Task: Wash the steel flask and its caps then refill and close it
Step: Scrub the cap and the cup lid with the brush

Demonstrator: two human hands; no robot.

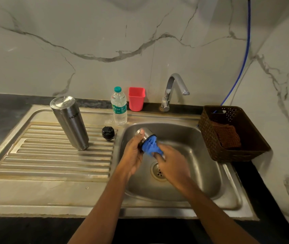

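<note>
The steel flask (69, 122) stands upside down on the ribbed drainboard, left of the basin. A black inner cap (108, 133) lies on the drainboard to its right. Over the sink basin (201, 155), my left hand (133, 154) grips the steel outer cap (146, 133), thumb on its top. My right hand (172, 162) holds a blue scrubber (151, 146) pushed into the cap's open end. The right hand is slightly blurred.
A plastic water bottle (119, 107) and a red cup (136, 98) stand at the back edge of the sink. The tap (173, 88) curves over the basin, with no water visible. A brown basket (231, 132) holding a cloth sits to the right.
</note>
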